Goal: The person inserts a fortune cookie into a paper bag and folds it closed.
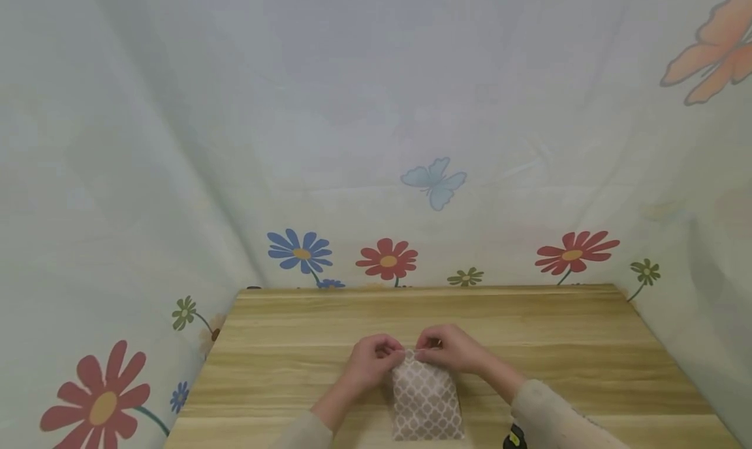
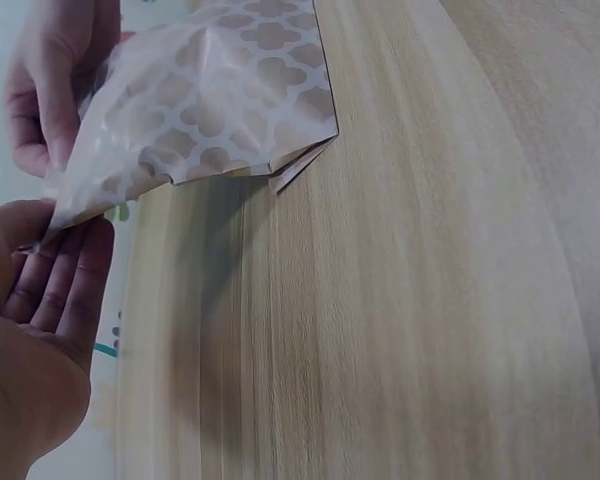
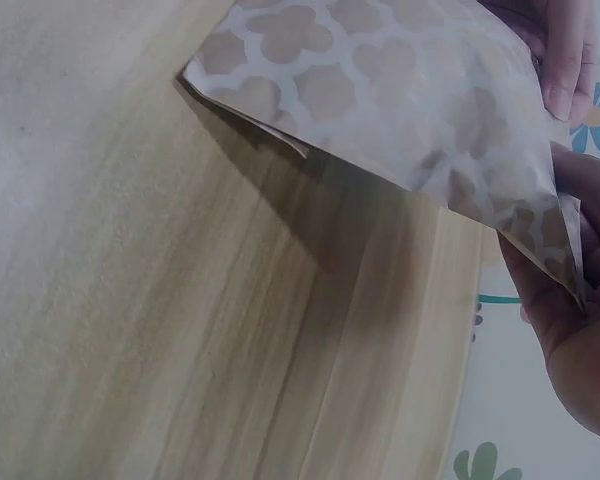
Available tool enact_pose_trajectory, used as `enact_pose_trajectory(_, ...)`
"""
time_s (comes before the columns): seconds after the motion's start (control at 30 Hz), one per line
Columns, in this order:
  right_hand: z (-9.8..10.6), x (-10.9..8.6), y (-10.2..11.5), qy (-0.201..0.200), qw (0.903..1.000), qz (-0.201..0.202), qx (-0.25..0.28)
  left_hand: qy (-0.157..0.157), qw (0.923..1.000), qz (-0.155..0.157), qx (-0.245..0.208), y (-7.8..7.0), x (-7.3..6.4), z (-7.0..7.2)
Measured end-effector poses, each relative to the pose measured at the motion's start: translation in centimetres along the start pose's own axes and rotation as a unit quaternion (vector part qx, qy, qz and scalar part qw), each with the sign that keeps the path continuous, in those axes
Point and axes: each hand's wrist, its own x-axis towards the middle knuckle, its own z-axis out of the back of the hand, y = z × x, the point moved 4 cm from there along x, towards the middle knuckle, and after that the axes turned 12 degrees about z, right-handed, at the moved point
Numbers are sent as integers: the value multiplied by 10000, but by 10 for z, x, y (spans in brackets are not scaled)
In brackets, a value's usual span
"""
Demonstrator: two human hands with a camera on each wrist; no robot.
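A small tan bag [image 1: 427, 400] with a white quatrefoil lattice pattern stands on the wooden table in the head view, its top end drawn up between both hands. My left hand [image 1: 374, 364] pinches the bag's top left corner between thumb and fingers. At the top right corner, my right hand [image 1: 452, 349] pinches the edge the same way. The left wrist view shows the patterned bag [image 2: 220, 100] slanting down from the fingers, with a folded flap at its bottom corner. In the right wrist view the bag [image 3: 370, 90] looks bulged, its upper part glossy.
Wood-grain table [image 1: 305, 318] spreads out under the hands. A black object with a yellow-green mark [image 1: 514, 437] lies by the right sleeve [image 1: 552, 413], partly cut off by the frame. Behind the table hangs a pale cloth [image 1: 352, 109] printed with flowers and butterflies.
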Motion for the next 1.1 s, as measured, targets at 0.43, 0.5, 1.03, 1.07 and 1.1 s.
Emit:
enact_pose_trajectory(0.43, 9, -17, -4, -267, 9996, 73, -78, -63, 9994, -307, 149, -2, -2, 2)
enact_pose_trajectory(0.5, 8, -17, -4, -309, 9994, 113, -94, -59, 9993, -324, 177, -2, -2, 2)
enact_pose_trajectory(1.03, 15, -34, -12, -548, 9981, -205, 201, -57, 9996, -262, 112, -4, -8, 4)
enact_pose_trajectory(1.07, 16, -35, -13, -595, 9977, -239, 207, -65, 9996, -262, 93, -4, -8, 5)
enact_pose_trajectory(1.1, 17, -37, -13, -634, 9974, -284, 215, -74, 9996, -265, 103, -4, -8, 5)
